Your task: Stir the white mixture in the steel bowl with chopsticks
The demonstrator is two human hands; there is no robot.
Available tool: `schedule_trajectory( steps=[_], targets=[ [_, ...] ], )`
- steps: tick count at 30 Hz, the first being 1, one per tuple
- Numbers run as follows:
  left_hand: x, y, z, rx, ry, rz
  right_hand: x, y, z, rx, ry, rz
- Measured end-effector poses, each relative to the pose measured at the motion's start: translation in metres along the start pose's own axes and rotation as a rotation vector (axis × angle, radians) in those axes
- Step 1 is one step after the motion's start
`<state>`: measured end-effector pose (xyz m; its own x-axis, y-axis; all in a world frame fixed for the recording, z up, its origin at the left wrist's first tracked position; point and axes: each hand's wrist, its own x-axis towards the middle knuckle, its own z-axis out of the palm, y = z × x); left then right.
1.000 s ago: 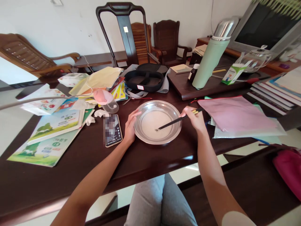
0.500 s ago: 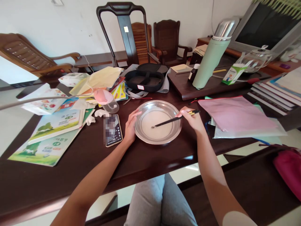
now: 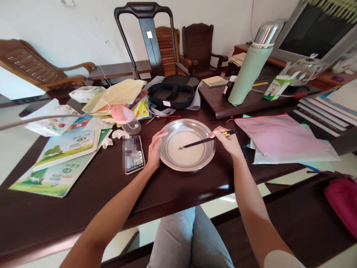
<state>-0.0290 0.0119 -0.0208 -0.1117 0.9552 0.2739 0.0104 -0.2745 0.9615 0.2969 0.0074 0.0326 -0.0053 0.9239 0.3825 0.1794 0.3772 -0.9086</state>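
Observation:
A round stainless-steel bowl (image 3: 187,165) sits on the dark table, holding a milky white liquid (image 3: 192,152). My left hand (image 3: 155,150) grips the bowl's left rim, fingers lying along its edge. In my right hand (image 3: 226,140), black chopsticks (image 3: 202,141) with gold bands are pinched and held slanted over the right rim. Their tips dip into the liquid left of the bowl's middle. Left of my left hand lies a phone (image 3: 134,155) with a partly blurred screen.
A pink-lidded cup (image 3: 124,117), crumpled tissues (image 3: 107,141) and booklets (image 3: 67,149) lie to the left. Behind the bowl is a black case (image 3: 171,97). A green thermos (image 3: 251,70) stands on a raised board. A pink zip pouch (image 3: 281,136) lies at right.
The chopstick tips have shifted very slightly left in the liquid, and the sticks look a little more spread apart. Both hands and the bowl stay in place.

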Motion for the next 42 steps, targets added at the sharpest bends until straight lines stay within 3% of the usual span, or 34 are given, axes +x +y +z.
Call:
schedule_trajectory(
  steps=[5, 7, 12, 18, 25, 31, 33, 38, 40, 42],
  targets=[
    [0.0002, -0.0005, -0.0010, 0.002, -0.009, -0.001, 0.0028, 0.0038, -0.0064, -0.004, 0.214, 0.006],
    [0.0001, -0.0010, -0.0014, 0.007, -0.010, -0.004, 0.0020, 0.0023, -0.0063, 0.014, 0.184, 0.014],
    [0.0000, -0.0012, -0.0009, 0.005, -0.012, 0.014, -0.0003, -0.0017, 0.0006, 0.005, -0.035, -0.001],
    [-0.0003, 0.0002, -0.0004, 0.001, -0.004, -0.001, 0.0013, 0.0004, -0.0056, 0.006, 0.197, 0.006],
    [-0.0002, 0.0000, -0.0011, 0.001, -0.017, 0.006, -0.0010, -0.0014, 0.0004, 0.009, -0.049, -0.004],
    [-0.0001, -0.0009, -0.0001, -0.029, -0.001, -0.002, 0.0032, 0.0044, -0.0071, -0.015, 0.220, -0.013],
    [-0.0001, -0.0014, 0.0000, -0.036, 0.004, -0.008, 0.0023, 0.0036, -0.0074, 0.013, 0.199, 0.000],
    [0.0003, -0.0015, 0.0003, -0.033, 0.005, 0.002, -0.0010, 0.0006, 0.0001, 0.008, -0.041, -0.007],
    [0.0003, -0.0009, 0.0003, -0.033, 0.005, 0.000, -0.0001, 0.0025, -0.0003, -0.009, -0.007, -0.023],
    [0.0001, -0.0003, 0.0002, -0.037, 0.002, -0.007, 0.0016, 0.0053, -0.0036, -0.024, 0.106, -0.022]
  ],
)
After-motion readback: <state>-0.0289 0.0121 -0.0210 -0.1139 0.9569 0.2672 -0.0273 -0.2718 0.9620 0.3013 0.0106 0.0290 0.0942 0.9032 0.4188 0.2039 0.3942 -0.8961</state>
